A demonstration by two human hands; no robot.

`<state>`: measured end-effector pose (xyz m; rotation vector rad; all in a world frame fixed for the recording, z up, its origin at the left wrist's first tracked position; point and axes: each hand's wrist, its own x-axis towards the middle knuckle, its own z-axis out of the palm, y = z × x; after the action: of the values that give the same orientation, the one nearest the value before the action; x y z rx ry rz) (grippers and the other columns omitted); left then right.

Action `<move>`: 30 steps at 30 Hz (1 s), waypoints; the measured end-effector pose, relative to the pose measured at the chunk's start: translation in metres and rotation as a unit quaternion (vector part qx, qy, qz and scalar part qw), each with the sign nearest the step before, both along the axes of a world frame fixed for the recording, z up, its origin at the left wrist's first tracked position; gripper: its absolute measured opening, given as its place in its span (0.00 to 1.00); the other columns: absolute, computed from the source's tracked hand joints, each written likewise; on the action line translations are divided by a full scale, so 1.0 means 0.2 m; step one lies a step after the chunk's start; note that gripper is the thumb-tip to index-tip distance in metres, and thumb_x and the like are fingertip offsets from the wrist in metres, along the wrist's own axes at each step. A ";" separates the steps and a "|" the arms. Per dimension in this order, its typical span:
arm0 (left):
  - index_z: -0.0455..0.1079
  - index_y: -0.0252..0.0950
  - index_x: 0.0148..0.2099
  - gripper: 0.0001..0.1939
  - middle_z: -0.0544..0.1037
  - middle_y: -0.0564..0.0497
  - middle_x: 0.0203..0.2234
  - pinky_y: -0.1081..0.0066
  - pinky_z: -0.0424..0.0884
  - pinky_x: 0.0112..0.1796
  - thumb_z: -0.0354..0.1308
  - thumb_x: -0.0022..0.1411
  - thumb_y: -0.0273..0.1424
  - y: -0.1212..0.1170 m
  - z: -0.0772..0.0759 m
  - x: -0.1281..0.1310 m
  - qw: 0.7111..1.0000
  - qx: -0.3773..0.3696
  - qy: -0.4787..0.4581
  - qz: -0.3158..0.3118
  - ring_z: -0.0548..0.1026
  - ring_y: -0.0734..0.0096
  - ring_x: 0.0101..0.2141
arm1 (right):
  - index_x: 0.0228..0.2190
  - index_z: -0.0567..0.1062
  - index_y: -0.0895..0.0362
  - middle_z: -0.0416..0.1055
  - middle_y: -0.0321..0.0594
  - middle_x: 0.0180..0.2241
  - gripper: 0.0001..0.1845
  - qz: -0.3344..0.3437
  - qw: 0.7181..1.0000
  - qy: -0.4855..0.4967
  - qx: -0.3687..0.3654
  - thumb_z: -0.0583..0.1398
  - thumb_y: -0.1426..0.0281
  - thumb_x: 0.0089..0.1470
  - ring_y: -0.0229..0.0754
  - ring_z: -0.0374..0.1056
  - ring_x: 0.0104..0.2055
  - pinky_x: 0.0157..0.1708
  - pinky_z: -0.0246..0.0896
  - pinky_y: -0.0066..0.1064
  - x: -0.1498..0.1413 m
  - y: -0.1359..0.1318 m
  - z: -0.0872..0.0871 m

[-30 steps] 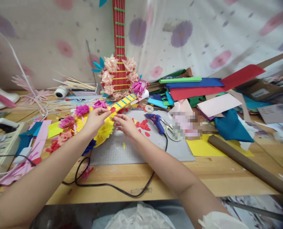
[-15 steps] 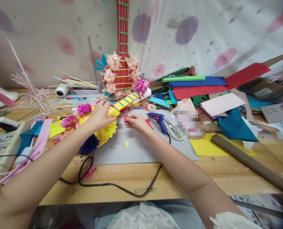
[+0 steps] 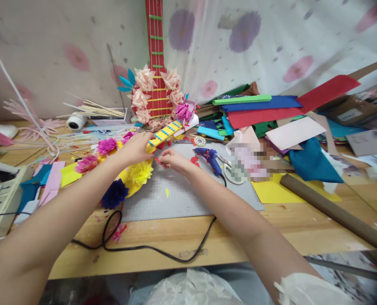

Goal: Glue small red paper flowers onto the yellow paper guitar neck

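Observation:
A small yellow craft guitar (image 3: pixel 166 132) with blue frets lies tilted on the work surface, its body decorated with yellow (image 3: pixel 140 173), navy (image 3: pixel 114 194) and pink paper flowers (image 3: pixel 107 146). My left hand (image 3: pixel 136 149) grips it where the neck meets the body, covering that part. Close beside the body, my right hand (image 3: pixel 172 160) pinches a small red piece (image 3: pixel 158 161), mostly covered by the fingertips. More red bits (image 3: pixel 194 160) lie just right of that hand. A blue glue gun (image 3: pixel 209 157) rests farther right, near white-handled scissors (image 3: pixel 234 176).
A grey cutting mat (image 3: pixel 188 201) lies under the work. Behind it leans a larger red guitar (image 3: pixel 158 95) with peach flowers. Coloured sheets (image 3: pixel 264 114) pile up at the back right, with a brown roll (image 3: pixel 331 212) in front. A black cord (image 3: pixel 150 245) loops along the table's front.
My right hand has moved left with the red piece, closer to the guitar's body. My left hand keeps its hold on the guitar. The whole view has shifted slightly.

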<state>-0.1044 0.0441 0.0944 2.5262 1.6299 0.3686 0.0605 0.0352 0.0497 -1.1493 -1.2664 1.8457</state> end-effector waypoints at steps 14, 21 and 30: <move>0.64 0.38 0.48 0.25 0.71 0.47 0.45 0.65 0.63 0.45 0.57 0.45 0.34 0.03 0.00 -0.05 0.993 -0.068 -0.094 -0.014 0.69 0.60 0.46 | 0.19 0.62 0.56 0.62 0.30 0.12 0.11 0.020 0.999 0.006 0.024 0.57 0.82 0.42 0.30 0.57 0.15 0.17 0.51 0.21 -0.08 0.04 0.01; 0.65 0.38 0.48 0.25 0.72 0.47 0.46 0.66 0.63 0.45 0.58 0.44 0.34 0.04 0.00 -0.05 0.992 -0.077 -0.104 -0.006 0.70 0.61 0.46 | 0.17 0.68 0.60 0.62 0.31 0.12 0.09 0.054 0.998 0.020 -0.004 0.56 0.82 0.43 0.28 0.56 0.15 0.17 0.52 0.19 -0.10 0.07 0.01; 0.65 0.38 0.47 0.24 0.71 0.47 0.45 0.66 0.64 0.45 0.58 0.45 0.36 -0.03 0.06 -0.04 0.981 -0.102 -0.166 0.012 0.70 0.60 0.46 | 0.21 0.68 0.60 0.68 0.34 0.17 0.06 0.036 0.998 0.058 -0.014 0.56 0.80 0.46 0.29 0.62 0.18 0.20 0.60 0.20 -0.08 0.07 -0.01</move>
<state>-0.1125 0.0376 0.1067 2.1597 1.4862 0.5597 0.0440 0.0491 0.0486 -1.0071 -1.2348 1.9582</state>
